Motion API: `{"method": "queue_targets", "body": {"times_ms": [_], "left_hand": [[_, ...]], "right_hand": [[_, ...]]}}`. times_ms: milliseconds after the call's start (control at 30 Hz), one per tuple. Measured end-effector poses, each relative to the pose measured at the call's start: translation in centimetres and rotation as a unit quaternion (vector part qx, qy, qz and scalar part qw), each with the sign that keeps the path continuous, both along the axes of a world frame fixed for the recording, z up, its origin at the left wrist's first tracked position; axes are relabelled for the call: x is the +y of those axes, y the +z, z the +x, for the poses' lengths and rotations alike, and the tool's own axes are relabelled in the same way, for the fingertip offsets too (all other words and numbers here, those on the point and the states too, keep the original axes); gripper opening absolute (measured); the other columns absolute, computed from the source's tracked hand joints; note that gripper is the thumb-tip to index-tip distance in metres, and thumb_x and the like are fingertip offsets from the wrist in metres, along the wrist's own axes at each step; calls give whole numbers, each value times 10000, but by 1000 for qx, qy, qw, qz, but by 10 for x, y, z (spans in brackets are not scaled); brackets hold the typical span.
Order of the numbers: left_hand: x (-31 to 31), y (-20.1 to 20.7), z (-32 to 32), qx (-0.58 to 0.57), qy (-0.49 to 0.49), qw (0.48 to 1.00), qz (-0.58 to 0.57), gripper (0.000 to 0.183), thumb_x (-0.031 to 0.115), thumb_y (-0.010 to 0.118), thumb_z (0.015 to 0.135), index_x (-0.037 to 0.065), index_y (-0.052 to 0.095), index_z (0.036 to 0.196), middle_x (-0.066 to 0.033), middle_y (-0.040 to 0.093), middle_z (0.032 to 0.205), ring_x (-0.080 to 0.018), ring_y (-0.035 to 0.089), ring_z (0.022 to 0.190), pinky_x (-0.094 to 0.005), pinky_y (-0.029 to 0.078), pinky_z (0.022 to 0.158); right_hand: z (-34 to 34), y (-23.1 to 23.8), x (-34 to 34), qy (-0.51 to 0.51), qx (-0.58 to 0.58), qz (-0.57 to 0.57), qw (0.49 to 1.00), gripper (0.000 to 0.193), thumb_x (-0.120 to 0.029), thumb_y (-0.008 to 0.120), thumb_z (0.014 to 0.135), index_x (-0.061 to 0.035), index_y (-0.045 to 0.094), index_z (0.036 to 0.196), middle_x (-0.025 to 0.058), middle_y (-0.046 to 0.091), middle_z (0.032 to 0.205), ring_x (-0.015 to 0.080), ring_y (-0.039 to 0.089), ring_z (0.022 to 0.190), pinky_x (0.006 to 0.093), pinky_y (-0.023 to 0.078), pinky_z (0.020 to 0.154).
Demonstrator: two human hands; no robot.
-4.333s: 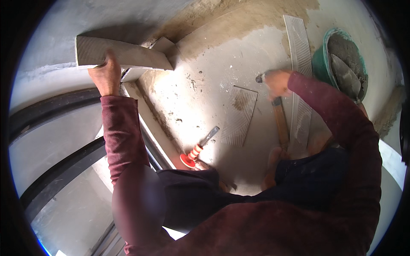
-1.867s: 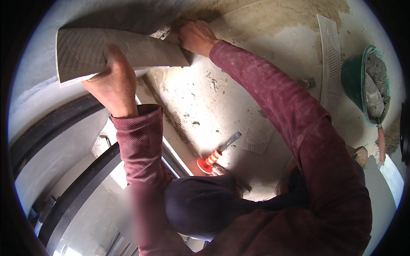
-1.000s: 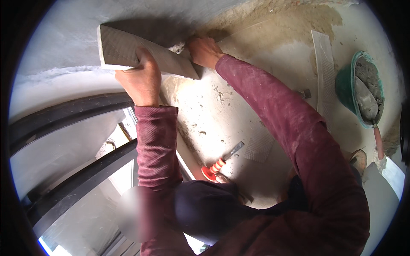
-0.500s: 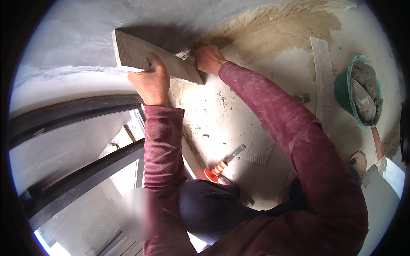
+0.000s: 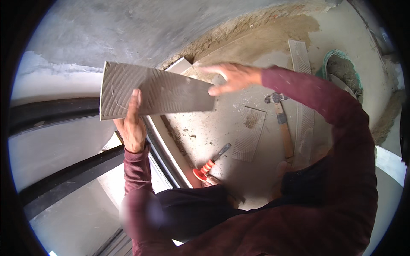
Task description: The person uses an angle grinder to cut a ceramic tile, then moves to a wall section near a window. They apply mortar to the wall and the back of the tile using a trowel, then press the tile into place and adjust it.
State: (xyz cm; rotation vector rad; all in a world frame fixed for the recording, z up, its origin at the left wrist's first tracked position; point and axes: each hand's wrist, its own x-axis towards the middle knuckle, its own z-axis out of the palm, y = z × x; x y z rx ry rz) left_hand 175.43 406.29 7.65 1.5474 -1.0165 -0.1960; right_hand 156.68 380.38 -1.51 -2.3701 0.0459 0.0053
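A long tapered tile strip [image 5: 171,91] hangs in front of the wall, its ridged grey back facing up. My left hand [image 5: 134,133] grips it by the lower edge near its wider left end, thumb lying on the ridged face. At the narrow right end is my right hand [image 5: 240,78], fingers stretched and apart. Its thumb is close to the tile's corner; whether they touch I cannot tell. Behind the strip, a small pale tile piece [image 5: 179,66] shows at the foot of the wall, partly hidden.
On the floor lie a chisel with an orange-red guard [image 5: 208,166], a cut tile piece [image 5: 251,134], a wooden-handled hammer [image 5: 283,126] and a long tile strip [image 5: 300,57]. A green bucket [image 5: 325,68] of mortar with a trowel [image 5: 341,84] stands right. Dark window frames [image 5: 64,171] are left.
The tile strip has come away from the wall and turned, showing its ridged back more fully. My right hand has left the wall's foot and opened beside the strip's narrow end.
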Motion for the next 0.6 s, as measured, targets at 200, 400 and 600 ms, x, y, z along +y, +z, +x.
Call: {"method": "queue_targets", "body": {"times_ms": [200,400,600], "left_hand": [[9,-73,-71,505,53,860,51,512,274,622,969,-16,516,1378,-119,524,1433,-215,514,1294,-364,356,1134],[32,-148,-99,604,-138,726,298,599,442,632,945,43,498,1372,-121,589,1318,-238,588,1191,-405,550,930],[67,-153,-94,288,-353,708,539,478,364,653,950,-11,607,1244,-123,692,1132,-209,665,1021,-366,562,884]], "right_hand": [[-101,-23,54,-173,145,171,959,648,-553,529,955,42,608,1199,264,648,1106,319,633,1026,420,474,911],[-160,-128,73,-270,177,141,936,544,-501,530,953,11,668,1075,197,670,1026,333,634,957,417,483,857],[-159,-119,62,-235,250,53,938,537,-506,490,962,-24,669,1113,204,664,1113,377,614,1047,444,472,905]]}}
